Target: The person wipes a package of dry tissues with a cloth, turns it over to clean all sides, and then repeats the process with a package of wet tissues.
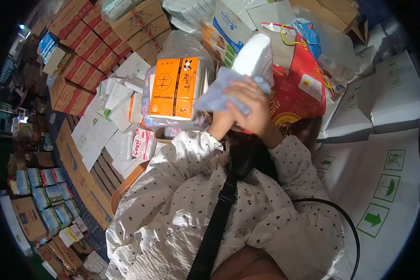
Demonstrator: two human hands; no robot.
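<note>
A crumpled light blue cloth (227,87) is bunched up in front of my chest, between my two hands. My right hand (253,106) is closed over it, fingers bent across the fabric. Lower and to the left, my left hand (223,122) presses into the cloth from underneath, its fingers mostly hidden by the right hand and the fabric. Just beyond, a white plastic-wrapped pack (256,55) stands overlapped by the cloth in this view. An orange MINH THÀNH tissue pack (175,88) lies to the left of my hands, on a larger wrapped bundle.
A red bag (299,91) stands right of my hands. White cartons with green symbols (383,186) line the right side. Red and brown boxes (93,51) are stacked at the back left. A pink-and-white Caysi box (143,143) sits near my left sleeve. A black cable (345,217) loops at my right.
</note>
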